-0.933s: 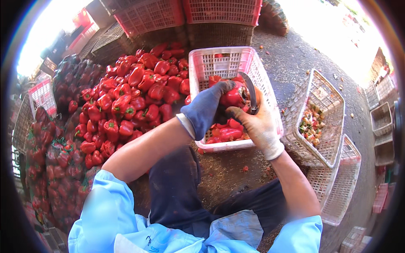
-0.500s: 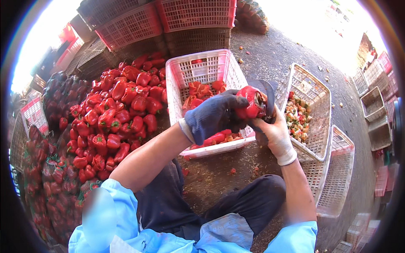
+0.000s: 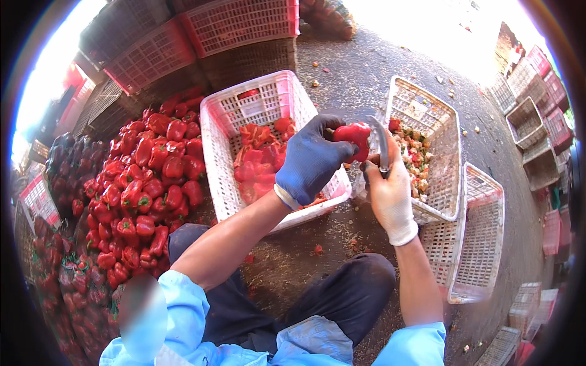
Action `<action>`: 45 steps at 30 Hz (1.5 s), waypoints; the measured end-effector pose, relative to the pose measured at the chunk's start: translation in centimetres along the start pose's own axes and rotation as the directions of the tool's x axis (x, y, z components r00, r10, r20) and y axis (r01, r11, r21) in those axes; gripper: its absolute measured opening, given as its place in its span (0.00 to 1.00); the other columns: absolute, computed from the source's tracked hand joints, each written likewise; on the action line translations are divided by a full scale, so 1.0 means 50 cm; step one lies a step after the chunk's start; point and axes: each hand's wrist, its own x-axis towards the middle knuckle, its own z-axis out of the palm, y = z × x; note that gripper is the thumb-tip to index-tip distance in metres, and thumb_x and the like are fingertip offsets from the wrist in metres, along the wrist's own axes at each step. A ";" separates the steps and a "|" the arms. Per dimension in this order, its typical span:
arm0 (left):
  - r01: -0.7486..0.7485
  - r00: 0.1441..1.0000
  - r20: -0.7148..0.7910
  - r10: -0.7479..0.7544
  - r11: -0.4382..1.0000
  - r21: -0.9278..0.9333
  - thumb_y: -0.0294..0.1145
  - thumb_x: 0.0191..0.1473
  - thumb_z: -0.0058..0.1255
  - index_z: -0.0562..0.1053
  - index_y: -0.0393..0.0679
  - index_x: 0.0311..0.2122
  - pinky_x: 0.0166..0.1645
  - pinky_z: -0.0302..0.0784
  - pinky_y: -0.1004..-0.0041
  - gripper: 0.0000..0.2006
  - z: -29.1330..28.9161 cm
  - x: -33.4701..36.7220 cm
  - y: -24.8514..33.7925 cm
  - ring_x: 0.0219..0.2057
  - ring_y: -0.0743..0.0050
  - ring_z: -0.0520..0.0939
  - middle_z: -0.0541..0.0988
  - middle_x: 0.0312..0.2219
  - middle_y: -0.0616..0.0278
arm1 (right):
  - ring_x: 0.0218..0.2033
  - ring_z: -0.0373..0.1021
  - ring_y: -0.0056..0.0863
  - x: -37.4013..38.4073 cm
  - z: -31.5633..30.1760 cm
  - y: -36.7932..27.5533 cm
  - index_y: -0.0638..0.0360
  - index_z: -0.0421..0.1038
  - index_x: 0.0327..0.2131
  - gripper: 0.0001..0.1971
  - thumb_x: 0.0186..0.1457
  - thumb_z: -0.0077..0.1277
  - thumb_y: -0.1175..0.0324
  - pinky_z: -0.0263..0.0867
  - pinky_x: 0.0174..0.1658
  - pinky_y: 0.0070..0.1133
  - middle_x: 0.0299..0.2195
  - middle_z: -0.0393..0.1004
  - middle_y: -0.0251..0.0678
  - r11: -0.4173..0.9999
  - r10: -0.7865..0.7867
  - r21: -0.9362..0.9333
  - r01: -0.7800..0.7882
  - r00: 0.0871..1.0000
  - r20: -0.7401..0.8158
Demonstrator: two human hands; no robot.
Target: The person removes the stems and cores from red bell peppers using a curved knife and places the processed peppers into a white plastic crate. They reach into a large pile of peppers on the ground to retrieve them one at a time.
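Observation:
My left hand (image 3: 312, 160), in a blue glove, is closed on a red bell pepper (image 3: 352, 136), pinched between thumb and fingers. Close on its right, my right hand (image 3: 392, 194), in a pale glove with dark fingertips, grips a knife (image 3: 383, 141) with a curved blade pointing upward. The blade is beside the pepper; whether they touch I cannot tell. Below and left of the pepper stands a white crate (image 3: 215, 116) holding cut red pepper pieces (image 3: 259, 160). Behind the knife, a second white crate (image 3: 450, 177) holds pale and green pepper cores (image 3: 417, 160).
A large heap of whole red peppers (image 3: 143, 183) lies at the left, next to filled mesh bags (image 3: 76, 299). Stacked crates (image 3: 241, 27) stand at the back. An off-white crate (image 3: 485, 238) lies on the right, with more crates (image 3: 528, 125) beyond on the littered floor.
My left hand has turned the pepper, and its cut opening no longer shows. The knife has come from around the pepper's far side to an upright position beside it. The whole view has shifted slightly.

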 end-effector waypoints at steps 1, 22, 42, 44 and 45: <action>-0.037 0.999 -0.017 0.038 0.997 0.073 0.30 0.49 0.66 0.77 0.36 0.50 0.42 0.84 0.71 0.22 0.013 0.003 -0.003 0.34 0.68 0.87 0.85 0.37 0.51 | 0.42 0.69 0.18 -0.003 -0.001 0.012 0.59 0.58 0.71 0.34 0.61 0.46 0.84 0.69 0.49 0.19 0.44 0.74 0.31 0.995 -0.036 -0.096 0.033 0.999 -0.035; -0.749 0.621 0.077 0.780 0.561 0.352 0.31 0.47 0.68 0.77 0.48 0.40 0.34 0.83 0.59 0.14 0.267 0.107 -0.056 0.32 0.46 0.86 0.82 0.33 0.53 | 0.48 0.78 0.37 0.046 -0.116 0.209 0.65 0.55 0.69 0.32 0.63 0.52 0.76 0.72 0.51 0.30 0.46 0.81 0.47 0.815 -0.349 -0.572 0.091 0.865 -0.360; -0.361 0.901 0.174 0.397 0.909 -0.208 0.24 0.53 0.63 0.74 0.35 0.53 0.37 0.84 0.75 0.21 0.345 0.190 -0.054 0.33 0.75 0.84 0.83 0.37 0.53 | 0.38 0.78 0.42 0.014 -0.315 0.261 0.63 0.70 0.60 0.24 0.60 0.48 0.71 0.71 0.46 0.34 0.40 0.82 0.50 0.787 0.131 -0.512 -0.345 0.904 -0.407; -0.226 0.941 0.189 0.280 0.938 -0.264 0.23 0.54 0.62 0.74 0.34 0.53 0.35 0.82 0.75 0.21 0.337 0.175 -0.059 0.32 0.76 0.83 0.83 0.37 0.54 | 0.38 0.79 0.40 0.003 -0.299 0.272 0.61 0.67 0.63 0.25 0.61 0.48 0.72 0.71 0.46 0.33 0.43 0.82 0.49 0.792 0.059 -0.511 -0.335 0.874 -0.482; -0.184 0.951 0.187 0.245 0.939 -0.292 0.22 0.54 0.61 0.73 0.34 0.54 0.34 0.82 0.76 0.21 0.333 0.170 -0.064 0.31 0.77 0.83 0.83 0.37 0.54 | 0.39 0.79 0.38 -0.003 -0.290 0.275 0.60 0.65 0.64 0.26 0.62 0.47 0.72 0.71 0.46 0.32 0.45 0.81 0.49 0.821 0.029 -0.480 -0.309 0.862 -0.506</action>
